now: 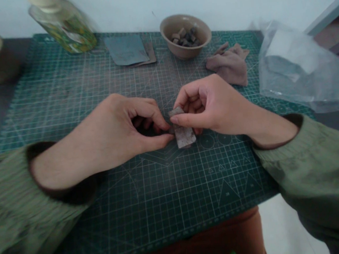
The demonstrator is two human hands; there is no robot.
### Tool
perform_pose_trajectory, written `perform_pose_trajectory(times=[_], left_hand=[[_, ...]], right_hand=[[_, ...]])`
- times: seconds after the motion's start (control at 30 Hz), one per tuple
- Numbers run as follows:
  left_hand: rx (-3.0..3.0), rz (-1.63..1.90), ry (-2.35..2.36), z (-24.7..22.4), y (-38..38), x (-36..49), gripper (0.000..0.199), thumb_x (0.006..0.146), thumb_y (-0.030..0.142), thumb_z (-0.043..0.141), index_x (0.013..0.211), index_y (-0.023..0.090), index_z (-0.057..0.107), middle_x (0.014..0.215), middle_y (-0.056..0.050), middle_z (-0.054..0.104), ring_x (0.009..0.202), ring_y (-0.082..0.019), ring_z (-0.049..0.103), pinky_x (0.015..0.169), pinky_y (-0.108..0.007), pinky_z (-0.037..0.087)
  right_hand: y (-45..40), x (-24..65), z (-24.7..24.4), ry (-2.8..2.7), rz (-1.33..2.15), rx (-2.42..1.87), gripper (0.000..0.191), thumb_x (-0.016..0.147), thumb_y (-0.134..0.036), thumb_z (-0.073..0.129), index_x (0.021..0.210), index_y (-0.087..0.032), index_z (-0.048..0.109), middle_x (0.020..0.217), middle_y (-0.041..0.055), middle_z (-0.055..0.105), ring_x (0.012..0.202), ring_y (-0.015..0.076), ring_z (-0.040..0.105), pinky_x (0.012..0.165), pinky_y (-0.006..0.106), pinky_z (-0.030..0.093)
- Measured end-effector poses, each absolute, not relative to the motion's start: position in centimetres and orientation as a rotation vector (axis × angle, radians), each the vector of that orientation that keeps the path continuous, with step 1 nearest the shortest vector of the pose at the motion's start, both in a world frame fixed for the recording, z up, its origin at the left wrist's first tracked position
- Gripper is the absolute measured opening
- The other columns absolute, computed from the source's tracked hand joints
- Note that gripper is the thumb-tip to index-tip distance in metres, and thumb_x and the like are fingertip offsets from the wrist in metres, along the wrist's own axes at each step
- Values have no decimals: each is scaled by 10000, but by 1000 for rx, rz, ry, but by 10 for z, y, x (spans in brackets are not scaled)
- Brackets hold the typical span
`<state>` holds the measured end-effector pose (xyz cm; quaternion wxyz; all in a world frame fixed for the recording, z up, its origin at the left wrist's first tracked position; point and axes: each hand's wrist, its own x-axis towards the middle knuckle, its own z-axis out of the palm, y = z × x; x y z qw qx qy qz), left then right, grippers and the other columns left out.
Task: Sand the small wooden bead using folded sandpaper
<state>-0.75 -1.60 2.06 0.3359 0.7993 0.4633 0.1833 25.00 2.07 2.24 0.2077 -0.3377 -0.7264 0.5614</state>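
Showing worn grey surface, small strip (184, 136), rounded corner

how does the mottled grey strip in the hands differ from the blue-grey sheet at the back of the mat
The mottled grey strip is narrow and small; the flat blue-grey sheet is broader. The strip is pinched in the right hand, while the sheet lies on the green gridded mat. The strip looks blotchy, the sheet more even in colour. Both look thin.
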Motion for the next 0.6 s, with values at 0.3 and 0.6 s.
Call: perform_pose_trajectory(times=[0.3, 0.6], left_hand=[[2101, 482, 1186, 19, -16, -9, 189, 933, 436, 838, 890, 253, 849, 849, 9, 792, 748, -156, 691, 686, -301, 464], [2101, 502, 1169, 19, -15, -10, 165, 925, 419, 851, 888, 257, 850, 858, 18, 804, 754, -152, 705, 675, -298, 469]], right_hand=[[22, 252, 26, -2068, 1571, -968, 253, 896, -320, 977, 881, -221, 745, 756, 1, 827, 628, 151, 754, 540, 245, 579], [22, 253, 28, -2073, 1584, -979, 248, 895, -318, 977, 881, -222, 748, 750, 0, 830, 629, 154, 767, 550, 238, 588]])
